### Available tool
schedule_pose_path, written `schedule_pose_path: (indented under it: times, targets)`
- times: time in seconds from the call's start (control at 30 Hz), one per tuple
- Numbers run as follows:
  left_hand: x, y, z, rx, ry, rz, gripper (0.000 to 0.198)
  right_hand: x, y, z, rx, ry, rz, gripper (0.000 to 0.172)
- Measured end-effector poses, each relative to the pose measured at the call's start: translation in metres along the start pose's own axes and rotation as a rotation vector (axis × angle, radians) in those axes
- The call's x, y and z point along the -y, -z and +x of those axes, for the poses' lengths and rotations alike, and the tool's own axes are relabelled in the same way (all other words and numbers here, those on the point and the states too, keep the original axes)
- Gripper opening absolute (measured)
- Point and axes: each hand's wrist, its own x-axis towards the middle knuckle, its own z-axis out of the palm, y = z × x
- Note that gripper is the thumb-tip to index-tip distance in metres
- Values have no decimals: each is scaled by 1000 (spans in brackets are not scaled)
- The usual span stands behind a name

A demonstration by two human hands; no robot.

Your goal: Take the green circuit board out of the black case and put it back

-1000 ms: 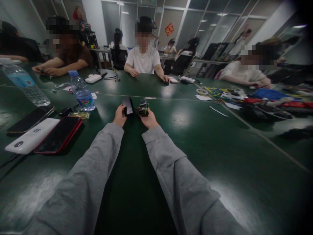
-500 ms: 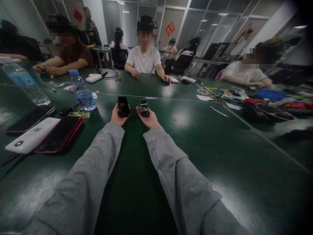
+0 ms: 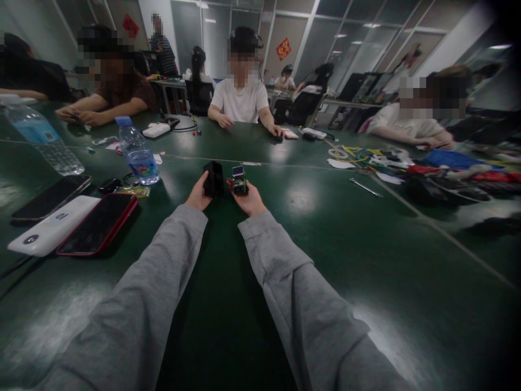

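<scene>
Held up over the green table (image 3: pixel 350 260), a black open box-like case (image 3: pixel 214 180) is gripped by my left hand (image 3: pixel 198 194), with the thumb along its near side. Its hollow side is turned partly toward my right hand. My right hand (image 3: pixel 251 201) is closed around a small green circuit board module (image 3: pixel 240 182), which carries a little screen (image 3: pixel 238 171) tilted up at its top. A narrow gap separates the case from the module. The fingers beneath both items are largely hidden.
To the left lie two phones, a white power bank (image 3: pixel 52 225), and two water bottles, one with a blue cap (image 3: pixel 138 152). A wrench (image 3: pixel 365 187) and a heap of cables (image 3: pixel 366 155) are on the right. Several people sit across the table.
My left hand has turned the black case and brought it slightly right, closer to the circuit board module. My right hand has hardly moved.
</scene>
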Motion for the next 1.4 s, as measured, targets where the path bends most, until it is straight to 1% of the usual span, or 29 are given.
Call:
schedule_pose_path:
  times: [0.1, 0.2, 0.33, 0.43, 0.57, 0.63, 0.73, 0.8, 0.87, 1.0, 1.1, 1.17, 1.3, 1.4]
  targets:
    - [0, -3, -2, -30, -15, 44, 25, 0, 1, 2, -6, 7, -12, 39]
    - [2, -5, -3, -65, -60, 88, 21, 0, 2, 3, -10, 5, -26, 39]
    - [3, -5, -3, -76, -103, 96, 17, 0, 0, 1, -16, 7, -38, 39]
    - [3, -3, -2, -76, -86, 77, 18, 0, -2, 0, -17, 11, -34, 38]
    - [-2, -2, -7, -81, -11, 65, 17, -1, -1, 1, 1, 13, -38, 39]
    - [-5, -2, -12, -44, 15, 57, 22, -1, 0, 1, 4, 18, -35, 39]
    - [-7, -2, -20, 32, 44, 6, 43, -1, 0, 0, -4, 21, -40, 38]
    - [-8, -1, -22, 46, 72, -35, 56, -1, -1, -1, -7, 16, -51, 38]
    - [-8, 0, -22, 26, 89, -73, 61, -1, -3, -3, -12, 14, -60, 38]
    - [-7, 3, -18, -57, 55, -166, 63, -1, -8, -7, -33, 18, -70, 38]
    - [-5, 4, -16, -93, 11, -188, 62, -2, -10, -9, -45, 17, -79, 37]
    - [-4, 3, -15, -94, -3, -151, 63, -2, -10, -9, -45, 18, -87, 36]
    - [0, 1, -14, -58, 25, -27, 64, -1, -7, -8, -36, 33, -85, 38]
    - [1, 1, -13, -50, 33, 12, 63, -1, -6, -7, -31, 36, -79, 38]
